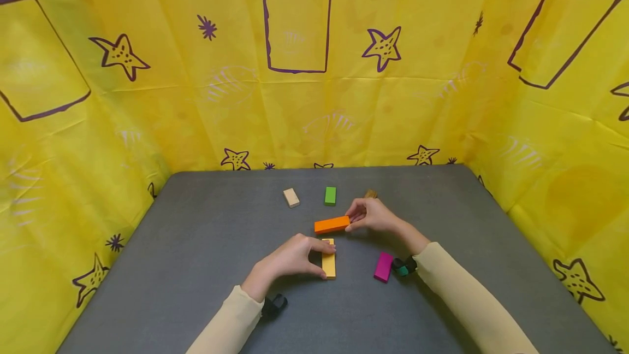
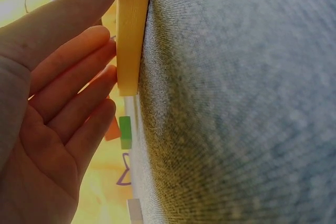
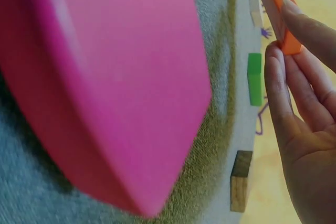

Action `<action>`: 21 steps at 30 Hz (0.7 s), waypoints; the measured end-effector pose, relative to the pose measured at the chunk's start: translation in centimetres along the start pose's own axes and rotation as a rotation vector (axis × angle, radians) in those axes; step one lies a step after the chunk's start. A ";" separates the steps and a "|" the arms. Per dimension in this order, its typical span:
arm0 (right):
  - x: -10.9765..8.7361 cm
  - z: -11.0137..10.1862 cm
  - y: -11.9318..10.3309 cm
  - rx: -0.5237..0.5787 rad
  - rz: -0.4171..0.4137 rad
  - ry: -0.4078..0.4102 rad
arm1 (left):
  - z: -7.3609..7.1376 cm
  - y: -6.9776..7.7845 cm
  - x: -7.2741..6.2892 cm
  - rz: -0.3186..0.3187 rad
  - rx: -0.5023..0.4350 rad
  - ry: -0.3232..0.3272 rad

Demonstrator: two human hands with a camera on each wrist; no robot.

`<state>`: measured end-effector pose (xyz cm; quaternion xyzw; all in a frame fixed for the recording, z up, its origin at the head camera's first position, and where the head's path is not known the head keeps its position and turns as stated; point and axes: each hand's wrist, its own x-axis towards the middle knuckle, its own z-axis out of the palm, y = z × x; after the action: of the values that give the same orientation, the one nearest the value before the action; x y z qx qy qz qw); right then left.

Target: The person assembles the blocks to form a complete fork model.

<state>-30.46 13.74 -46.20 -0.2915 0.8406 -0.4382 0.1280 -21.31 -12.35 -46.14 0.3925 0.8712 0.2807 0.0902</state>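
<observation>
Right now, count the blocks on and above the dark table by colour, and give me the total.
Yellow block: 1
Orange block: 1
Magenta block: 1
Green block: 1
Pale beige block: 1
Brown block: 1
Total: 6

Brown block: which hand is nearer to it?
Right. The right hand is in front of the brown block; the left hand is farther off, pinching the yellow block.
</observation>
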 end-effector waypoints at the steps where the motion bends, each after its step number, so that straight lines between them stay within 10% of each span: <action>1: 0.0 0.1 0.0 -0.002 -0.003 -0.003 | 0.0 0.0 0.0 0.002 0.003 0.001; 21: 0.7 0.8 -0.7 -0.043 -0.006 -0.042 | 0.1 -0.2 0.1 0.004 0.005 0.010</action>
<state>-30.43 12.47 -46.07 -0.3057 0.8462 -0.4142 0.1379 -21.46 -12.28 -46.32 0.3930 0.8717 0.2804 0.0842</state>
